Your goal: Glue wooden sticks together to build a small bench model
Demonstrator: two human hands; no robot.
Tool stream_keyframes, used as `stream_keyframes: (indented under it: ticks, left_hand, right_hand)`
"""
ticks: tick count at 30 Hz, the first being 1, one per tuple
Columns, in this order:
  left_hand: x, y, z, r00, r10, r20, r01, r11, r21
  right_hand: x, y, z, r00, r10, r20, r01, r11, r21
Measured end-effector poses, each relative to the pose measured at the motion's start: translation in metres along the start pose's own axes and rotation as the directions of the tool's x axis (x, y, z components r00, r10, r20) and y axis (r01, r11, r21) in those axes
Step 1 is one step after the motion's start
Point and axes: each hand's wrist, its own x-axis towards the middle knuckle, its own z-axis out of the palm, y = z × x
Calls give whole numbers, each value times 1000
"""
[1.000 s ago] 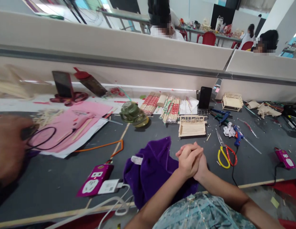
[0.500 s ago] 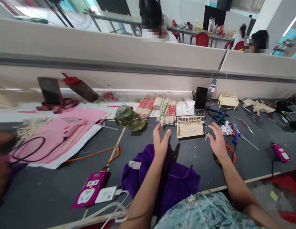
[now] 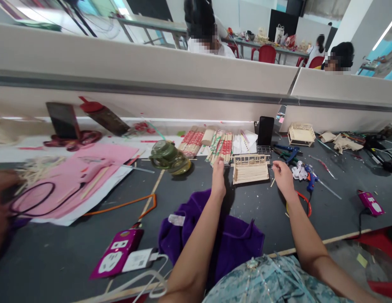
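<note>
A small bench-like model made of thin wooden sticks [image 3: 251, 171], with a railed back, stands on the dark table between my two hands. My left hand [image 3: 218, 179] is just off its left end, fingers stretched out and seen edge-on, with nothing in them. Off the right end is my right hand [image 3: 283, 179], its fingers loosely bent and holding nothing that I can see. A short loose stick [image 3: 273, 182] lies between the model and my right hand. Beneath my left forearm a purple cloth [image 3: 240, 233] is crumpled at the table's front.
Bundles of wrapped chopsticks [image 3: 219, 147] and a green-lidded jar [image 3: 170, 156] stand behind and left. To the right are a blue glue gun [image 3: 312, 179], pliers [image 3: 289, 153] and a second stick model [image 3: 301, 134]. A pink power strip [image 3: 118, 252] lies front left; another person's hand [image 3: 4, 202] shows far left.
Both hands have moved inward, closer to the ends of the stick model. The right fingers have bent more, and the left hand has turned edge-on. The model has stayed in place.
</note>
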Motion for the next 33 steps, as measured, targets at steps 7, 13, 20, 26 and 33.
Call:
stream_keyframes:
  ticks: [7, 13, 20, 26, 33]
  left_hand:
    - [14, -10, 13, 996, -56, 69, 59, 997, -41]
    - [23, -13, 18, 994, -57, 91, 63, 996, -70]
    - [23, -15, 22, 997, -16, 70, 22, 997, -77]
    - [16, -18, 9, 1000, -24, 6, 24, 999, -22]
    - [-20, -27, -26, 989, -135, -65, 138, 989, 55]
  right_hand:
    - [20, 11, 3, 998, 46, 38, -46, 999, -10]
    - [38, 18, 12, 996, 67, 65, -67, 998, 0]
    - [53, 23, 34, 993, 90, 81, -91, 996, 6]
    - [43, 24, 19, 991, 120, 66, -117, 992, -41]
    - [14, 22, 7, 970, 158, 186, -129, 978, -162]
